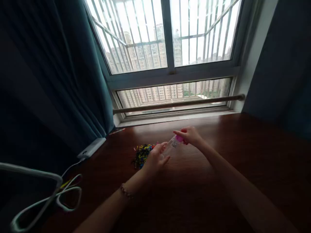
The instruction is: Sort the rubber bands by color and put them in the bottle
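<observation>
A clear bottle (168, 148) is tilting up to the right just below the centre of the frame, above the wooden table (194, 184), its pink cap (179, 138) pointing toward the upper right. The left hand (155, 157) is holding its lower body, while the right hand (191, 135) is pinching the cap; whether the cap is seated tightly, I cannot tell. The step seems to be handling the cap, and turning or pulling it would be calling for a steady left grip. A pile of small multicoloured bands (143, 153) is lying just left of the left hand. Farther out, a white power strip (91, 148) is resting at centre left, below the blue curtain (75, 64).
</observation>
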Motion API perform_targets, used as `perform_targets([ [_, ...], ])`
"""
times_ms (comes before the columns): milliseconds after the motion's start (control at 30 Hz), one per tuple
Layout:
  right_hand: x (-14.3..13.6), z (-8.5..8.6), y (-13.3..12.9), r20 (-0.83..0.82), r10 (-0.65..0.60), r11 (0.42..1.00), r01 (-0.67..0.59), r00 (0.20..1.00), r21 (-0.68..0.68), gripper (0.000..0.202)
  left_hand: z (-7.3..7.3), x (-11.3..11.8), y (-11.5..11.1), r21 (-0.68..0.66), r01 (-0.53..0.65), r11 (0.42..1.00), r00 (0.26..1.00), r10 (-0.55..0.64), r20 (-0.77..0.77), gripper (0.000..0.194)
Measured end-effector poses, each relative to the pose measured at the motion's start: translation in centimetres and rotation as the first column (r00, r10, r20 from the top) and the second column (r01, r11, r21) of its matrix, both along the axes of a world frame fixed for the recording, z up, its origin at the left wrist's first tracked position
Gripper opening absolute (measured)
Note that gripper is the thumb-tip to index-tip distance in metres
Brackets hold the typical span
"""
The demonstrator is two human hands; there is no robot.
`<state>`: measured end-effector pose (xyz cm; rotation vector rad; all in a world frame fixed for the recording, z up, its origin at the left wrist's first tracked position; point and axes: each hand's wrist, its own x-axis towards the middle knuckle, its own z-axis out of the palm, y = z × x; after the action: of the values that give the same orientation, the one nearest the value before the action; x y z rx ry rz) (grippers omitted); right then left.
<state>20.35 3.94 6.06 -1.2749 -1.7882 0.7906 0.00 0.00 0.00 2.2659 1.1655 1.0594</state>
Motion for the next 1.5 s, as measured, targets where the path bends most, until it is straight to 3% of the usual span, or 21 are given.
perform_targets([
  [100,0.0,0.0,0.0,0.026,0.003,1.0,-0.003,1.0,0.003,0.05,-0.1,0.8,0.2,-0.027,-0.055,0.998,0.998,0.055,-0.002,0.055],
  [167,0.1,0.0,0.0,0.062,0.0,0.999,-0.002,0.998,0.034,0.049,-0.1,1.5,0.6,-0.15,-0.029,0.988,0.999,0.034,0.032,0.056],
  [233,0.3,0.0,0.1,0.11,-0.013,0.996,0.003,0.994,0.091,0.048,0.0,2.2,1.1,-0.32,0.076,0.944,0.992,-0.041,0.116,0.049],
  [300,0.6,0.2,0.2,0.148,-0.03,0.99,0.009,0.989,0.141,0.047,0.1,2.8,1.5,-0.4,0.193,0.896,0.972,-0.117,0.206,0.04],
  [400,1.0,0.5,0.1,0.17,-0.04,0.986,0.012,0.985,0.166,0.05,0.3,3.5,1.7,-0.304,0.177,0.936,0.973,-0.12,0.195,0.033],
  [500,1.2,0.6,0.0,0.186,-0.07,0.984,0.037,0.98,0.175,0.05,0.3,4.2,1.6,-0.15,-0.034,0.988,0.997,0.045,0.068,0.036],
  [600,1.0,0.4,0.0,0.215,-0.115,0.974,0.067,0.97,0.218,0.049,0.1,5.0,1.7,-0.011,-0.257,0.966,0.964,0.256,-0.078,0.043],
  [667,0.8,0.4,0.0,0.244,-0.149,0.963,0.084,0.958,0.258,0.048,-0.1,5.5,2.0,0.067,-0.318,0.946,0.936,0.325,-0.134,0.048],
  [767,0.8,0.4,0.0,0.296,-0.194,0.942,0.092,0.935,0.324,0.047,-0.3,6.3,2.4,0.099,-0.246,0.964,0.96,0.257,-0.112,0.047],
  [933,1.1,0.8,0.0,0.355,-0.273,0.903,0.11,0.894,0.415,0.046,-1.0,7.0,3.0,-0.082,0.009,0.997,0.998,-0.005,0.057,0.039],
  [1033,1.1,0.9,0.1,0.309,-0.252,0.92,0.129,0.917,0.37,0.046,-1.4,6.5,4.4,-0.116,-0.008,0.993,0.988,0.026,0.152,0.036],
  [1167,1.0,0.9,0.3,0.202,-0.273,0.927,0.202,0.94,0.316,0.048,-1.1,4.4,8.8,-0.095,-0.211,0.973,0.936,0.229,0.266,0.041],
  [1267,1.1,0.7,0.3,0.226,-0.269,0.936,0.199,0.936,0.29,0.045,-0.9,1.9,12.7,-0.11,-0.399,0.91,0.88,0.414,0.234,0.041],
  [1333,1.1,0.5,0.4,0.262,-0.237,0.951,0.168,0.935,0.261,0.043,-1.1,0.2,14.9,-0.124,-0.453,0.883,0.855,0.469,0.222,0.039],
  [1500,1.1,-0.2,0.6,0.337,-0.165,0.972,0.094,0.927,0.215,0.039,-2.8,-2.1,17.3,-0.154,-0.546,0.824,0.801,0.567,0.193,0.038],
])
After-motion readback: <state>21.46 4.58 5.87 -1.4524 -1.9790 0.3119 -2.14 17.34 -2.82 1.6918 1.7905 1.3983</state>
